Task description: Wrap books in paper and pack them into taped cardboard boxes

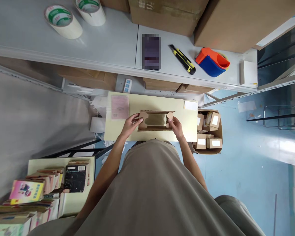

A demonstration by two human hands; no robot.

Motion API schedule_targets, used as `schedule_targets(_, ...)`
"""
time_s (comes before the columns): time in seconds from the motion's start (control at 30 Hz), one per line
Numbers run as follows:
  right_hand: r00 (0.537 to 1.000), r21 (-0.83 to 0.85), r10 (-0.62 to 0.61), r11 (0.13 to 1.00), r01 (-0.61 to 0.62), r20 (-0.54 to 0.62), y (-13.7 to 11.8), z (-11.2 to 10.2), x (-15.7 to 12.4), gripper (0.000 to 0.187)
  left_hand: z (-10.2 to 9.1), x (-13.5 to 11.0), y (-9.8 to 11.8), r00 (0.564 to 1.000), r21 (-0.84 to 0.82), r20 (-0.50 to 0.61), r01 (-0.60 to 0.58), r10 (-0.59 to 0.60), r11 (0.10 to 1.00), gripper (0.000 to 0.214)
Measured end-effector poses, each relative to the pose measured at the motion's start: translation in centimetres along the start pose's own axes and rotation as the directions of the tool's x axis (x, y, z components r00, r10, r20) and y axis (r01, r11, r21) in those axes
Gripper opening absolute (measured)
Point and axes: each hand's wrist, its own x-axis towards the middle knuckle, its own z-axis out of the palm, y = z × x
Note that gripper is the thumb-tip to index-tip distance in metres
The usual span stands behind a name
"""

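Observation:
A small brown cardboard box (155, 128) stands on the pale yellow table in front of me, its upper side open. My left hand (131, 125) grips its left end, thumb and fingers closed at the short flap there. At the opposite end, my right hand (176, 127) pinches the right flap, with the thumb over it. Both flaps lean in over the opening. Behind the left hand lies a pinkish printed sheet (120, 107), and a white label stack (190, 105) rests near the table's back right corner.
On the grey shelf (108, 42) are tape rolls (70, 28), a blurred dark rectangle (151, 52), a yellow-black box cutter (182, 60) and a red-blue tape dispenser (212, 62). A carton (220, 131) of small boxes stands right of the table. Books (27, 191) fill the lower-left side table.

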Motion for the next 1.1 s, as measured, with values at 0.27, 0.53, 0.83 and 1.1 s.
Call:
schedule_targets(0.27, 0.99, 0.075, 0.11, 0.992, -0.104, -0.082, 1.5, 0.5, 0.8, 0.085, 0.9, 1.3, -1.1, 0.998, 0.126, -0.053, -0.033, 0.04, 0.992, 0.089)
schedule_targets(0.53, 0.994, 0.036, 0.062, 0.997, -0.065, 0.087, -0.5, -3.3, -1.4, 0.096, -2.7, -1.8, -0.9, 0.999, 0.09, 0.025, -0.034, 0.031, 0.995, 0.077)
schedule_targets(0.83, 0.999, -0.044, 0.003, 0.999, -0.001, 0.048, -0.6, -2.6, -1.6, 0.066, -1.8, -3.6, 0.0, 0.999, 0.089, 0.05, -0.025, 0.02, 0.996, 0.084)
schedule_targets(1.1, 0.996, -0.235, -0.08, 0.97, 0.066, -0.048, -0.4, -1.7, 0.4, 0.097, -0.6, -1.7, 0.9, 0.977, 0.465, -0.021, -0.18, 0.214, 0.867, 0.104)
